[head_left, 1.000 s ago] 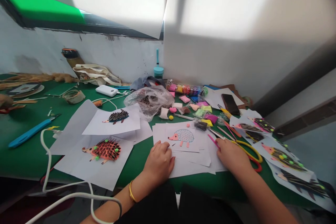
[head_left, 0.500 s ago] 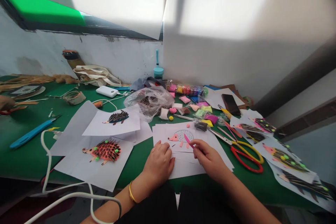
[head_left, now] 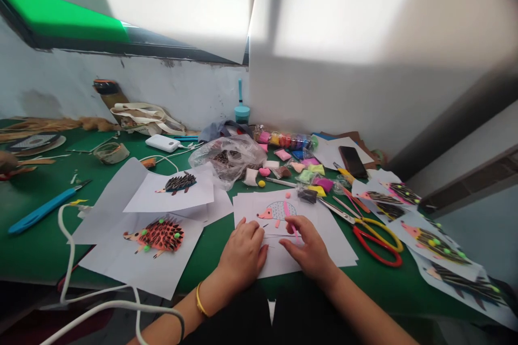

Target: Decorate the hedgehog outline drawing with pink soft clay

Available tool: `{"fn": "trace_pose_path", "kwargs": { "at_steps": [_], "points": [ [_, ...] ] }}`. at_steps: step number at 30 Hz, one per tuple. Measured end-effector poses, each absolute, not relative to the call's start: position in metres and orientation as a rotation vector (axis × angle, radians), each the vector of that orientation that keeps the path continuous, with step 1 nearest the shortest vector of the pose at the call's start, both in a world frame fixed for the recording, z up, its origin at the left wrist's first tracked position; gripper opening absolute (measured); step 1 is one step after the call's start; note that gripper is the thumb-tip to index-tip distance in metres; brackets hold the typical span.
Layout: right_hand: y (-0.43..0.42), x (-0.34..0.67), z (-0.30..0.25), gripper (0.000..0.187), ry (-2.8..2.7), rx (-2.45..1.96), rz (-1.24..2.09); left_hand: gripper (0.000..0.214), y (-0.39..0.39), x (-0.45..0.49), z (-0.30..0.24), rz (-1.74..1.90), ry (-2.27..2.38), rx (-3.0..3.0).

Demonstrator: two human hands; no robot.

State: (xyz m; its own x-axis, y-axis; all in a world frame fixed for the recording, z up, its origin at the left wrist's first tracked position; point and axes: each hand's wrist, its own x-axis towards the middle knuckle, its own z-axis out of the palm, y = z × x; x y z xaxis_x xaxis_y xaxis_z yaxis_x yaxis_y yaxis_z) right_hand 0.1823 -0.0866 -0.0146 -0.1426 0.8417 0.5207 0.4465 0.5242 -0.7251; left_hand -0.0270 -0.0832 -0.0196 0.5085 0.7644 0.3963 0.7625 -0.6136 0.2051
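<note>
Matt white paper [head_left: 319, 256] at lower centre; a crinkled, glossy clear plastic bag [head_left: 226, 160] at upper centre; scissors [head_left: 364, 234] at right, with metal blades and glossy plastic handles; a matt green table mat [head_left: 36, 259] at left.

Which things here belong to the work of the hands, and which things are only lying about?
In the work: left hand, resting on the hedgehog drawing sheet; right hand, holding a pink clay strip.
Lying about: scissors, power bank, smartphone, blue craft knife.

Wearer's own body: gold bangle [head_left: 198, 299], dark garment [head_left: 238, 326].

Thin, plain bangle sits at the wrist just behind the left hand [head_left: 243, 250]; the right hand [head_left: 309, 253] has no visible markings. Garment appears black, forearms bare.
</note>
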Motion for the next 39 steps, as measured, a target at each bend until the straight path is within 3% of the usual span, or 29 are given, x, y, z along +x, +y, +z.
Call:
{"fn": "trace_pose_path", "kwargs": {
  "at_steps": [2,10,39],
  "points": [
    [-0.088,0.183,-0.013,0.010,-1.733,-1.139,0.523,0.017,-0.083,-0.027,-0.019,0.711,1.376,2.743],
    [-0.087,0.180,-0.017,0.021,-1.720,-1.204,0.690,0.019,-0.082,-0.027,-0.018,0.742,1.370,2.768],
    [-0.083,0.172,-0.026,0.018,-2.054,-1.274,0.330,0.021,-0.083,-0.026,-0.019,0.720,1.371,2.758]
  ]
}}
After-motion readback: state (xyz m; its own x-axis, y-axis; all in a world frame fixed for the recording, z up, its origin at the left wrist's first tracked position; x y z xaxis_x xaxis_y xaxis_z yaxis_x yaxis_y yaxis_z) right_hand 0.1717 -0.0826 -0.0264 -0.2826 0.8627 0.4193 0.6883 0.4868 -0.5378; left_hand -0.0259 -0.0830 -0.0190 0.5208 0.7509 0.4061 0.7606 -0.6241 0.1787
